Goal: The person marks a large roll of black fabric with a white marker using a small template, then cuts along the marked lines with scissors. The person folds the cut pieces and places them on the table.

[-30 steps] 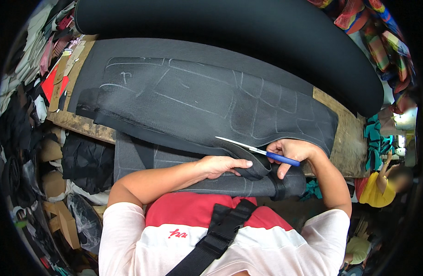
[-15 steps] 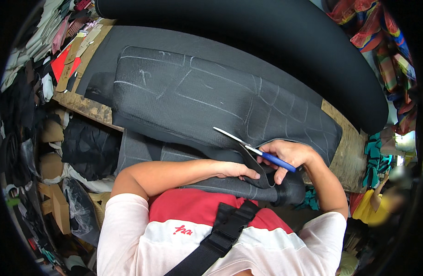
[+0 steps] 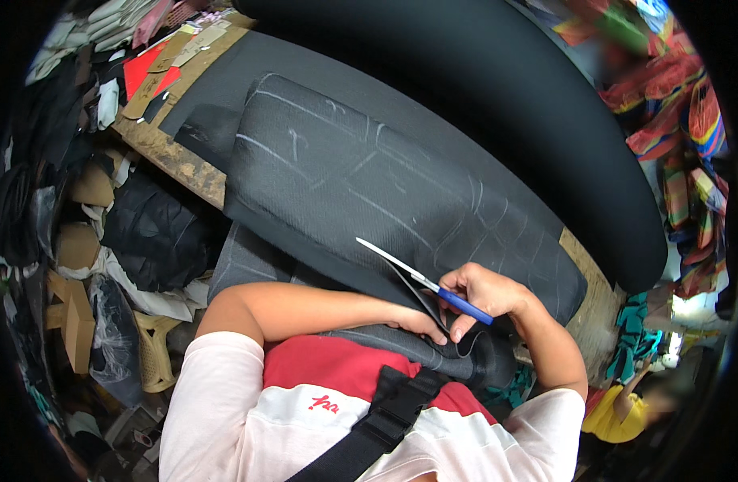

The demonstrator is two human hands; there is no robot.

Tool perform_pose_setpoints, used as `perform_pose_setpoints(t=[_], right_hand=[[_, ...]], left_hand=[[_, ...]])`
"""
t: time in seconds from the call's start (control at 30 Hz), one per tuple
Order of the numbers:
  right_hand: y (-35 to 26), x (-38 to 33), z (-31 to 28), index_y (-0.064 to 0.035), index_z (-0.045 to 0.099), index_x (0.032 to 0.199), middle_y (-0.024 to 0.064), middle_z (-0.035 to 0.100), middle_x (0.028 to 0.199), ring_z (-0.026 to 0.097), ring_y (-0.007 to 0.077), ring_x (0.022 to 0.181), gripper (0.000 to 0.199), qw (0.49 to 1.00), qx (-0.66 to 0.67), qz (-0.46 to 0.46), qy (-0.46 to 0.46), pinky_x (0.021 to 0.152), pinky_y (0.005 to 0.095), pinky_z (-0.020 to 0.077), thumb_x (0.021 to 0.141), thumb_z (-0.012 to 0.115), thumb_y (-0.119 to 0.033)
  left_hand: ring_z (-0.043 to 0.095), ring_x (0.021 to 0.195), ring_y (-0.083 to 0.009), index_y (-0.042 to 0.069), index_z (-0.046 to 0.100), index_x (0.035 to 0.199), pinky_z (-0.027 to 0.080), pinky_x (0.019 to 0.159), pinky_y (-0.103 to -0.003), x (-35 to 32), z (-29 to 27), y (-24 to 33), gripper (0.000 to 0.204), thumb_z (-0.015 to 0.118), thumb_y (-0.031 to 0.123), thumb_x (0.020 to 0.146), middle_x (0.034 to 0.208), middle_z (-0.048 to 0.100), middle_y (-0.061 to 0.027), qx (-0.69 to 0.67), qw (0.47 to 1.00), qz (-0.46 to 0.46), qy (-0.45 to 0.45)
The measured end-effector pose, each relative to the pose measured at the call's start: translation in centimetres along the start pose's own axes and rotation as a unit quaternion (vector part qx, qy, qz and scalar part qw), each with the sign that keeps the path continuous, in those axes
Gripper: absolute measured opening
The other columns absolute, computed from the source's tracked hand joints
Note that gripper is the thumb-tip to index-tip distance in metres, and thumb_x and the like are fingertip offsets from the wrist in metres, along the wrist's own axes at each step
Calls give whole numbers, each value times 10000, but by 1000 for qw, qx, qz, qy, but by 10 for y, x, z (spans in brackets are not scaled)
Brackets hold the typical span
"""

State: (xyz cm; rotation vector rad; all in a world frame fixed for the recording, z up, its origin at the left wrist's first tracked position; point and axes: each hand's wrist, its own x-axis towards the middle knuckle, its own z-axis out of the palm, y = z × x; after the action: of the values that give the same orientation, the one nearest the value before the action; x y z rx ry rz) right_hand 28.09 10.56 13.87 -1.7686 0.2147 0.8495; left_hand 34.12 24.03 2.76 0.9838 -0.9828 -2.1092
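A thick dark grey sheet of fabric (image 3: 320, 161), marked with pale chalk lines, drapes over the table and hangs toward me. My right hand (image 3: 481, 297) grips scissors (image 3: 464, 307) with blue handles. Their silver blades point up and left, opened a little at the near edge of the fabric, with the lower blade partly hidden by a fold. Close below the scissors, my left hand (image 3: 421, 323) pinches the loose fabric edge, which curls beside its fingertips. More of the marked fabric lies bunched across my lap.
A large black roll (image 3: 497, 104) stretches along the table's far side. Cardboard patterns (image 3: 164, 68) and a red sheet lie at the wooden table's (image 3: 176, 165) left end. Black bags and boxes crowd the floor at left. A person in yellow (image 3: 618, 414) is at lower right.
The view has tilted, shifting the table and roll. Both hands and the scissors sit slightly lower and more to the left in view; each hand keeps its hold.
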Motion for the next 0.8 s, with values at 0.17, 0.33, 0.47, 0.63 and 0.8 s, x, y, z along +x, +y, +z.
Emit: perform_pose_setpoints(t=[0.17,0.33,0.47,0.63,0.8], right_hand=[[-1,-2,-1,-44,561,733,-52,491,600,426,55,560,471,999,37,30,-11,488,233,340,525,895,-304],[-1,5,-4,-20,565,773,-34,501,616,447,71,578,503,999,4,26,-32,501,239,356,542,884,-333],[-2,21,-5,-4,575,895,9,541,736,493,96,682,579,996,-5,24,-88,580,245,416,541,880,-347],[-11,26,-8,9,511,1082,34,534,873,518,111,800,769,985,53,31,-159,676,243,458,497,896,-309],[-24,34,-7,9,488,1095,29,542,905,530,110,778,875,980,73,74,-169,693,242,460,412,921,-324]], left_hand=[[579,781,-183,-2,624,1000,465,734,-292,-74,-16,8,404,695,330,779,854,629,-74,42,969,204,132],[629,793,-206,-38,631,971,521,713,-309,-147,-26,-8,266,641,197,846,896,646,-135,-205,869,161,420],[639,751,-193,-43,631,931,528,647,-302,-149,-25,-19,242,642,185,850,867,653,-128,-182,847,245,435],[628,813,-193,-35,599,1012,527,695,-306,-155,-34,-29,236,645,125,844,924,642,-124,-226,839,309,386],[610,857,-189,-16,537,1133,529,729,-320,-150,-35,-35,321,638,59,838,1010,617,-116,-230,839,324,373]])
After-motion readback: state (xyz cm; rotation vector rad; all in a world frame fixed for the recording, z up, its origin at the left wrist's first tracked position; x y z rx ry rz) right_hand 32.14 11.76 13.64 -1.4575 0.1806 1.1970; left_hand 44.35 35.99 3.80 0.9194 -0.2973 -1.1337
